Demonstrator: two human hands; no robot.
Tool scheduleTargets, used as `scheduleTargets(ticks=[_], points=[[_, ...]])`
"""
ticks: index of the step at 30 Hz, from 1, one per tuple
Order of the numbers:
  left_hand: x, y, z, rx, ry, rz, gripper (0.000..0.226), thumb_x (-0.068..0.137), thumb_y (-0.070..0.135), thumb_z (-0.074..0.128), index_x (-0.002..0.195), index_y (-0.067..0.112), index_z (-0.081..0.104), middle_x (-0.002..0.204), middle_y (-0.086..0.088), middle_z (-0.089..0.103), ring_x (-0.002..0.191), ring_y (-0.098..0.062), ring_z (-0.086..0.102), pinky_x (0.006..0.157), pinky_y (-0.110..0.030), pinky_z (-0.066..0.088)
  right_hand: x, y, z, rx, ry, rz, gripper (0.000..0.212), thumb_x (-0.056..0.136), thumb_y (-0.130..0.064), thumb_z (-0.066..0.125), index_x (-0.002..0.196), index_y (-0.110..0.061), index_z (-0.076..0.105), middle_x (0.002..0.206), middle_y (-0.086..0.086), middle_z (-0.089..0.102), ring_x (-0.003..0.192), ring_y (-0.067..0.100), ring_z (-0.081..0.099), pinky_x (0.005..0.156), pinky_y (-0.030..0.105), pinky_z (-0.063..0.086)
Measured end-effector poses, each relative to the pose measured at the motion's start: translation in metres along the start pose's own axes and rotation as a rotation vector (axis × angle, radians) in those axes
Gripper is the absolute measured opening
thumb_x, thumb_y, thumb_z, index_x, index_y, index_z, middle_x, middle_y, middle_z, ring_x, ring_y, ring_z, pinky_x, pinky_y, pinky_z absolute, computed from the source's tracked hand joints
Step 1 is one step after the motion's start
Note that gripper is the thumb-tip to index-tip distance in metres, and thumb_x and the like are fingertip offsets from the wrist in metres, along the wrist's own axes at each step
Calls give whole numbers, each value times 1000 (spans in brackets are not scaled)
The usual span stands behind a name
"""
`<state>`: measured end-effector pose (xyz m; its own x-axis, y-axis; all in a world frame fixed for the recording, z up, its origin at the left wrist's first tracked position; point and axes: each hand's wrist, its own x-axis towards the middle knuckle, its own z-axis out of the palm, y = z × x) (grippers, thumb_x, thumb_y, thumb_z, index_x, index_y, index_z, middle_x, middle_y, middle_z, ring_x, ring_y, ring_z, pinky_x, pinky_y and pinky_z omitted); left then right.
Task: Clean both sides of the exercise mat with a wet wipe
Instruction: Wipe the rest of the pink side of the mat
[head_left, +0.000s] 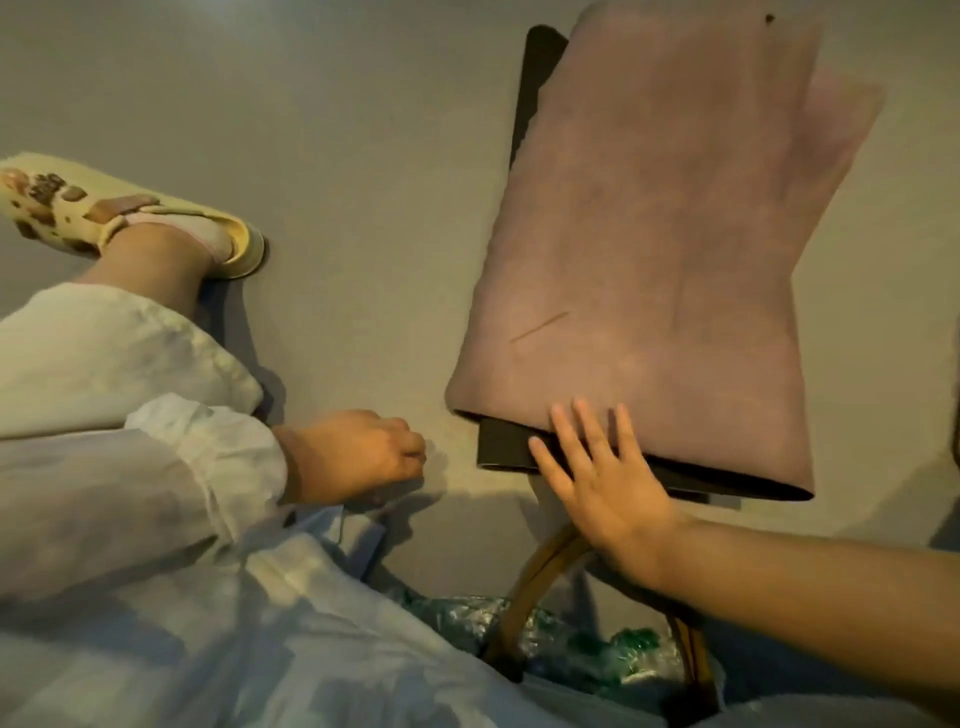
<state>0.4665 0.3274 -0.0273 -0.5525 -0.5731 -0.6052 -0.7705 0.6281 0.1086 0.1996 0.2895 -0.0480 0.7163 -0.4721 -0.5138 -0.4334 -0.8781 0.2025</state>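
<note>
The exercise mat (649, 249) is seen lying on the grey floor (337, 130), folded over on itself — the dusty pink face is turned up and a dark underside shows along the near edge and at the far left corner. A thin dark streak is marked on the pink face near the lower left, and a small dark spot near the far right end.

The right hand (602, 483) is laid flat at the mat's near edge, fingers straight and spread; the fingertips (582, 410) rest on the pink layer while the thumb lies across the dark layer below it. Nothing is held in this grip.

The left hand (358, 452) is kept well apart from the mat, just above the floor, its fingers curled into a loose fist. Whether anything is enclosed in that grip cannot be told. A pale rolled sleeve (208, 457) is worn on that arm.

A foot in a cream clog (130, 213) with brown charms is placed on the floor at the left. Near the bottom edge, a bag with tan handles (540, 571) is seen — crinkled green and clear plastic (571, 644) is held inside it.
</note>
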Motion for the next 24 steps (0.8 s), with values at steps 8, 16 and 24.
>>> scheduleTargets(ticks=[8, 16, 24], points=[[-19, -6, 46, -22, -293, -119, 47, 86, 45, 59, 129, 25, 52, 128, 0, 51, 116, -24, 50, 93, -34, 42, 36, -60, -43, -152, 214, -344, 54, 102, -18, 28, 151, -10, 6, 155, 24, -12, 141, 46, -7, 94, 65, -18], [-16, -10, 31, -649, 244, -351, 15, 85, 25, 67, 95, 13, 67, 96, 2, 59, 89, -15, 57, 84, -26, 44, 80, -58, -47, 302, 417, -208, 55, 61, -23, 77, 114, -11, 67, 127, 19, 59, 114, 38, 57, 95, 59, 41], [-5, -14, -31, -1324, 811, -531, 11, 87, 2, 62, 80, 10, 61, 75, -7, 63, 63, -8, 65, 60, -20, 55, 78, -22, -79, 922, 614, -133, 54, 96, -28, 46, 146, -14, 30, 136, 8, 48, 116, 23, 51, 95, 36, 45]])
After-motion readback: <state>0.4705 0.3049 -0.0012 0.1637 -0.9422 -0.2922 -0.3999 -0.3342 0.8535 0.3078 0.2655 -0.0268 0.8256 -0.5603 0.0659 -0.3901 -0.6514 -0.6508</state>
